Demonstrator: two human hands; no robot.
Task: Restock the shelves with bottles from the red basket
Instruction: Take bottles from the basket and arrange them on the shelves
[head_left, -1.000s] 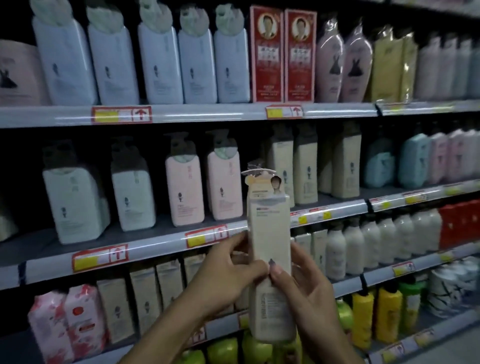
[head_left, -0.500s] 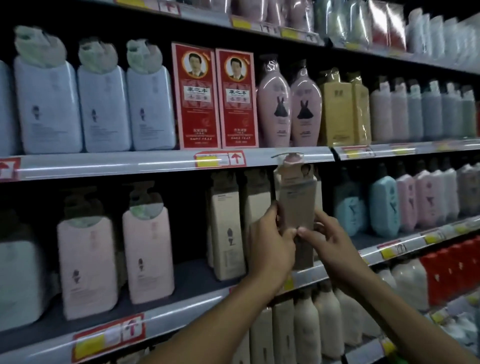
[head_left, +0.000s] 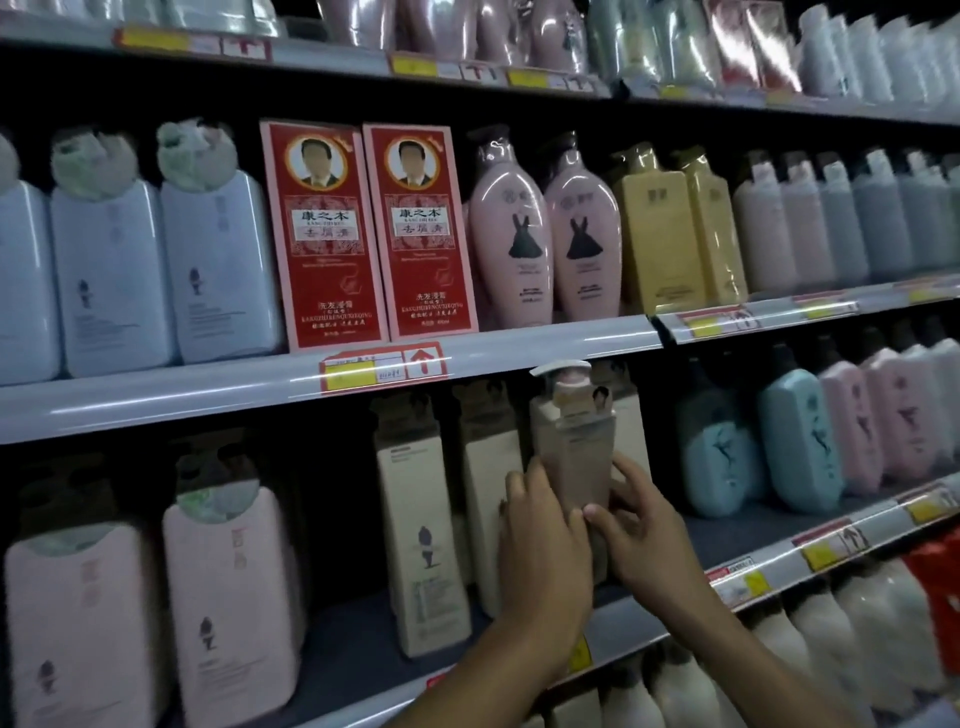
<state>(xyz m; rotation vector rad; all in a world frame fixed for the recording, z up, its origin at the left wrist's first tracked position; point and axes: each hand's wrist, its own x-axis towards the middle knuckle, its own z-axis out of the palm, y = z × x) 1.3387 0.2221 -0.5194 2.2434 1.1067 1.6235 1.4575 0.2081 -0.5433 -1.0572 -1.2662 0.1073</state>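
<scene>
A tall beige pump bottle (head_left: 574, 447) stands upright over the middle shelf (head_left: 769, 566), in the row of matching cream bottles (head_left: 415, 519). My left hand (head_left: 543, 540) grips its left side with curled fingers. From the right, my right hand (head_left: 641, 535) holds it, thumb across the front. The bottle's base is hidden behind my hands, so I cannot tell whether it rests on the shelf. The red basket is out of view.
Two red boxes (head_left: 322, 234) and pink bottles (head_left: 511, 234) stand on the shelf above, whose rail (head_left: 208, 389) runs just over the pump head. Blue bottles (head_left: 795, 441) stand to the right, pink ones (head_left: 228, 587) to the left. A dark gap lies between the pink and cream rows.
Both hands have carried the beige bottle up from chest height and inward onto the middle shelf among the cream bottles. The view has tilted upward and closer to the shelves.
</scene>
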